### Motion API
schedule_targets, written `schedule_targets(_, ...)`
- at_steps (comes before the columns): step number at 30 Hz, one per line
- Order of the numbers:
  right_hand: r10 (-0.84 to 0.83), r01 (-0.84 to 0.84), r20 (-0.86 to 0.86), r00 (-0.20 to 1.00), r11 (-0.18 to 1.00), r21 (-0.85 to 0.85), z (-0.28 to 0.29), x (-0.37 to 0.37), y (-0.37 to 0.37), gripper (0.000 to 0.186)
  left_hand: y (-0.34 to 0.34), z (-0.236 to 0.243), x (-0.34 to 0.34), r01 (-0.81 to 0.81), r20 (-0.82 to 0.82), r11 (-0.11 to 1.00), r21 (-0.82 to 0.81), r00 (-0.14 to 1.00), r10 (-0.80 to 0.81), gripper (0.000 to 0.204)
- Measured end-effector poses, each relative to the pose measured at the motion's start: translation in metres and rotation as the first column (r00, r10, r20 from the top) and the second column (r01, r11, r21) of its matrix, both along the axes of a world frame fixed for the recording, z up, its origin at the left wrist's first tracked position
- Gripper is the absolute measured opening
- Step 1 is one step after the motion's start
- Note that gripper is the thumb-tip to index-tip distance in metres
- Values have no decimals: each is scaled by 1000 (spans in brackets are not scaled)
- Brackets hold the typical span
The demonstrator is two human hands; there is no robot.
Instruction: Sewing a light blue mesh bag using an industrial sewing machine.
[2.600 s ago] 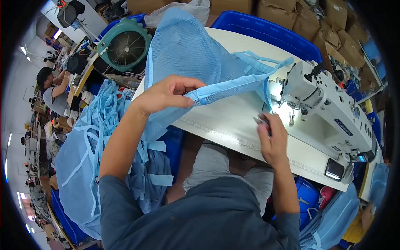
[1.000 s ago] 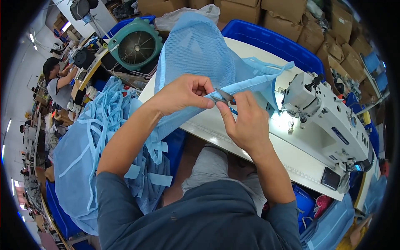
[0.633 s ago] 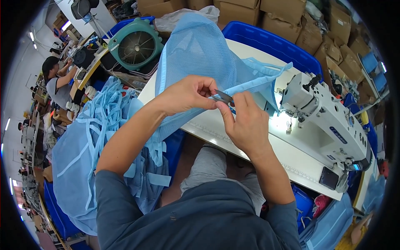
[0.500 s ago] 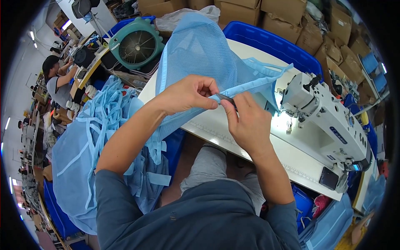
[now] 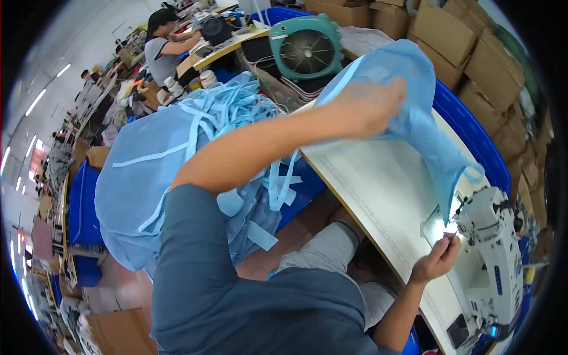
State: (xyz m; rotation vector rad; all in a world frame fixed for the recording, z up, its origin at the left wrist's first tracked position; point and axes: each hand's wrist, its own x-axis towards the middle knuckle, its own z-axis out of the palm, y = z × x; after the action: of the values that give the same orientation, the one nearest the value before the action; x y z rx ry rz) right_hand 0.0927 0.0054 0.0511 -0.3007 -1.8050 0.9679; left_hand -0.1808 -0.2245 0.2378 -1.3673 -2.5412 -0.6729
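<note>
My left hand (image 5: 370,109) is smeared by motion over the light blue mesh fabric piece (image 5: 408,68), and its fingers cannot be made out. The fabric spreads across the far part of the white sewing table (image 5: 361,183), and its narrow end runs down to the lit needle area of the sewing machine (image 5: 497,254). Close by the needle, my right hand (image 5: 438,258) is closed in a pinch just below the fabric's tip. What lies between those fingertips is too small to tell. The small dark tool held earlier does not show.
Left of the table lies a big pile of blue mesh pieces with straps (image 5: 154,154). A green fan (image 5: 307,50) stands beyond it. Blue bins (image 5: 473,130) and cardboard boxes (image 5: 444,29) line the far right. A phone (image 5: 457,330) rests near the machine. A co-worker (image 5: 165,53) sits far left.
My hands have parted from the fabric's edge they held together. The left swung away over the fabric; the right moved down to the needle area. The view has turned left.
</note>
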Motion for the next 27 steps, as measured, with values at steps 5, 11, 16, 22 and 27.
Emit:
schedule_targets(5, -13, 50, 308, 951, 992, -112, -38, 24, -1, 21, -98, 115, -114, -66, -478, 943, 326, 849, 225, 24)
schedule_targets(11, -89, 173, 378, 922, 965, -196, -45, 20, -2, 26, -279, 213, -210, -702, -229, 681, 208, 642, 732, 30)
schedule_targets(16, -65, 163, 476, 877, 972, -168, -54, 11, -1, 27, -404, 238, -299, -678, -587, 539, 499, 193, 786, 43)
schedule_targets(22, -150, 227, 513, 845, 970, -91, -45, 18, -4, 28, -540, 269, -190, -670, -665, 413, 617, -162, 730, 32)
schedule_targets(27, -191, 265, 494, 848, 961, -83, -44, 30, 8, 29, -539, 91, -179, -959, -759, 256, 125, 74, 647, 26)
